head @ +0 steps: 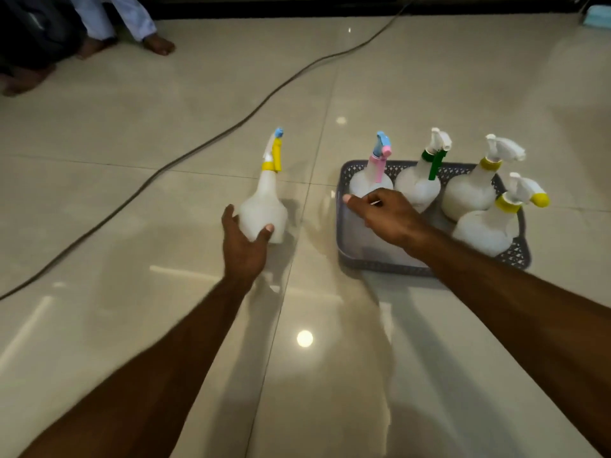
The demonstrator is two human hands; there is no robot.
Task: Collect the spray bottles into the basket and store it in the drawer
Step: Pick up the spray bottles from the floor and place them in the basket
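A grey lattice basket (pixel 344 233) sits on the tiled floor at centre right. Several white spray bottles stand in it: a pink-and-blue-topped bottle (pixel 373 175), a green-collared bottle (pixel 421 180), and two yellow-collared bottles (pixel 472 190) (pixel 486 226). Left of the basket a white bottle with a yellow collar and blue nozzle (pixel 266 206) stands upright on the floor. My left hand (pixel 243 242) wraps around its base, thumb and fingers touching it. My right hand (pixel 386 214) hovers over the basket's left half by the pink-topped bottle, fingers curled, holding nothing that I can see.
A dark cable (pixel 211 138) runs diagonally across the floor from upper right to far left. Another person's bare feet (pixel 158 44) and white trouser legs are at the top left. A light blue object (pixel 596 14) lies at the top right corner.
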